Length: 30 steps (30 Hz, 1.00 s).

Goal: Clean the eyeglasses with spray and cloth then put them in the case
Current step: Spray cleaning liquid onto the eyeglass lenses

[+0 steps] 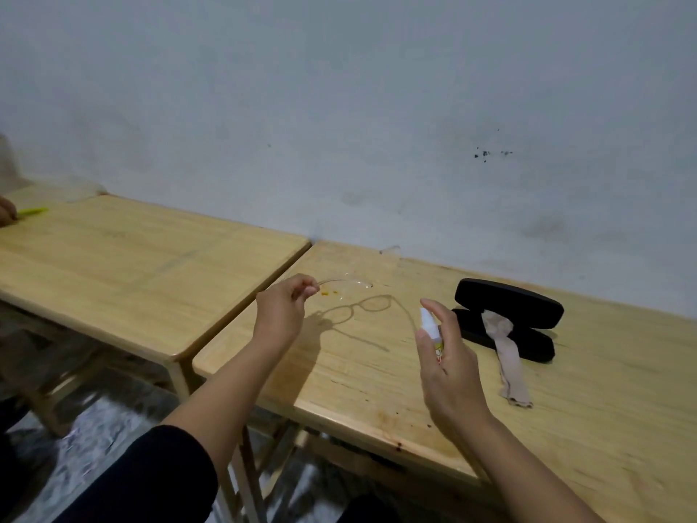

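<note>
My left hand point(284, 309) pinches one temple of the thin clear-framed eyeglasses point(349, 284) and holds them above the wooden table point(565, 409); their shadow falls on the wood below. My right hand point(443, 356) grips a small white spray bottle point(430, 324) with its nozzle pointing left toward the glasses, a finger on top. To the right, the black glasses case point(507, 302) lies open on the table. A beige cloth point(507, 356) hangs out of the case onto the tabletop.
A second wooden table point(132, 273) adjoins on the left, with a narrow gap between the two. At its far left edge another person's hand point(6, 213) is beside a yellow-green pen point(32, 212). A grey wall runs behind both tables.
</note>
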Available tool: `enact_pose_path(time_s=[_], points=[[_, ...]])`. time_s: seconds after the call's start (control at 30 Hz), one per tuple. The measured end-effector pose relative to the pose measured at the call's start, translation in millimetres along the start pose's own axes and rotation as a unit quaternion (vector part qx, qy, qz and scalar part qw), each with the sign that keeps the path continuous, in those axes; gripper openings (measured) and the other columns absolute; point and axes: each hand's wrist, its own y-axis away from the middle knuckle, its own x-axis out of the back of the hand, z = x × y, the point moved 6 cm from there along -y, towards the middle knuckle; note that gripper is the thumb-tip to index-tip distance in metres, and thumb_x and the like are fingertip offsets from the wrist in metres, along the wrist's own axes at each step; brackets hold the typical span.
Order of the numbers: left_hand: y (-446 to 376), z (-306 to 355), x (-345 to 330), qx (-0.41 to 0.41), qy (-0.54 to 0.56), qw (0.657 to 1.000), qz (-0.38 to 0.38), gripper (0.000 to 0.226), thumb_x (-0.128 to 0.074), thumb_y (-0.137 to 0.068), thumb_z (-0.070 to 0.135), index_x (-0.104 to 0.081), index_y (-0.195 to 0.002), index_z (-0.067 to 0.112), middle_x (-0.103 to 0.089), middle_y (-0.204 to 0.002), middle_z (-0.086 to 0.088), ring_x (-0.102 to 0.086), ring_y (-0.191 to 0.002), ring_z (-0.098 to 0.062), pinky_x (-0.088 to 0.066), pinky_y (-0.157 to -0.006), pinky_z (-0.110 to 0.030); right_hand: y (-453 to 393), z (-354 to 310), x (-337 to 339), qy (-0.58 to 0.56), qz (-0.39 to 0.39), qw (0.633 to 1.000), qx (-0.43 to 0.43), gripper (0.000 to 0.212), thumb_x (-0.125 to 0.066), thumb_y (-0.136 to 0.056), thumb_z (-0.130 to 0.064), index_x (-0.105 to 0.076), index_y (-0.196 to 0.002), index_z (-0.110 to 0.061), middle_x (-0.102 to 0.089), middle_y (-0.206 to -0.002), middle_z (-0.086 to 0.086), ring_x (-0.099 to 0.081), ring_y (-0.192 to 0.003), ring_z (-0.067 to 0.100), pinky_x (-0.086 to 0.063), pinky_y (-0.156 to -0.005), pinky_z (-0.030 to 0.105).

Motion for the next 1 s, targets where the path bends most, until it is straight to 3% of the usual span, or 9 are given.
enact_pose_path(time_s=[0.1,0.23,0.33,0.37,0.43,0.53,0.7,1.0], points=[[1.8,21.6,-14.3,-0.03,-0.004,0.999,-0.028,0.016,-0.058,-0.087,0.003,-0.07,-0.084,0.014,-0.068,-0.08,0.003,-0.061,-0.078,-0.004,-0.035,-0.064,0.007,-6.2,5.2,10.9,0.035,0.018,0.999,-0.003,0.031,-0.039,-0.097,-0.028,-0.039,-0.121,-0.046,-0.052,-0.064,0.001,-0.037,-0.043,0.007,-0.03,-0.045,0.019],[7.1,46.4,-32.6,-0.058,-0.016,0.996,-0.064,0.016,-0.058,-0.088,0.004,-0.07,-0.084,0.014,-0.063,-0.072,0.008,-0.052,-0.06,0.009,-0.034,-0.056,0.005,-14.5,10.1,27.1,0.096,0.044,0.994,-0.013,0.032,-0.036,-0.098,-0.03,-0.045,-0.129,-0.027,-0.047,-0.063,-0.013,-0.046,-0.05,0.003,-0.035,-0.053,0.018],[10.7,59.8,-41.0,-0.067,-0.004,0.995,-0.079,0.015,-0.059,-0.088,0.005,-0.071,-0.084,0.014,-0.06,-0.066,0.012,-0.051,-0.054,0.01,-0.033,-0.055,0.004,-19.9,13.3,38.7,0.123,0.054,0.991,-0.025,0.035,-0.033,-0.099,-0.03,-0.043,-0.133,-0.027,-0.058,-0.092,-0.01,-0.051,-0.077,0.007,-0.035,-0.071,0.023],[12.0,63.0,-42.8,-0.067,-0.001,0.994,-0.082,0.016,-0.058,-0.088,0.005,-0.07,-0.083,0.014,-0.059,-0.065,0.014,-0.052,-0.054,0.008,-0.034,-0.054,0.003,-21.2,13.8,41.9,0.136,0.055,0.989,-0.027,0.034,-0.033,-0.099,-0.03,-0.043,-0.132,-0.026,-0.058,-0.093,-0.008,-0.05,-0.076,0.008,-0.035,-0.071,0.023],[15.1,68.4,-45.3,-0.068,-0.002,0.994,-0.088,0.019,-0.057,-0.089,0.004,-0.07,-0.082,0.016,-0.059,-0.065,0.014,-0.053,-0.059,0.001,-0.035,-0.053,0.0,-22.4,15.0,47.5,0.161,0.057,0.985,-0.027,0.032,-0.033,-0.1,-0.029,-0.044,-0.129,-0.024,-0.063,-0.087,0.0,-0.049,-0.07,0.011,-0.039,-0.068,0.029],[19.0,75.4,-49.5,-0.067,0.002,0.992,-0.104,0.019,-0.057,-0.089,0.005,-0.07,-0.082,0.016,-0.06,-0.066,0.013,-0.061,-0.074,-0.012,-0.035,-0.055,0.002,-22.8,18.1,54.5,0.193,0.061,0.979,-0.03,0.031,-0.031,-0.099,-0.031,-0.042,-0.127,-0.024,-0.066,-0.085,0.012,-0.058,-0.081,0.032,-0.051,-0.074,0.042],[22.5,81.1,-55.9,-0.063,0.016,0.99,-0.123,0.02,-0.057,-0.089,0.007,-0.07,-0.08,0.019,-0.065,-0.072,0.002,-0.067,-0.087,-0.022,-0.036,-0.056,0.0,-23.3,22.0,56.0,0.181,0.045,0.981,-0.054,0.029,-0.031,-0.099,-0.033,-0.042,-0.125,-0.026,-0.049,-0.065,-0.005,-0.056,-0.081,0.031,-0.051,-0.074,0.045],[24.8,89.9,-59.5,-0.068,0.025,0.988,-0.136,0.017,-0.058,-0.089,0.009,-0.07,-0.081,0.017,-0.062,-0.069,0.007,-0.067,-0.087,-0.016,-0.036,-0.058,0.001,-26.0,34.4,59.4,0.14,0.064,0.986,-0.071,0.015,-0.029,-0.097,-0.038,-0.036,-0.11,-0.036,-0.057,-0.094,0.01,-0.048,-0.093,0.026,-0.039,-0.068,0.035]])
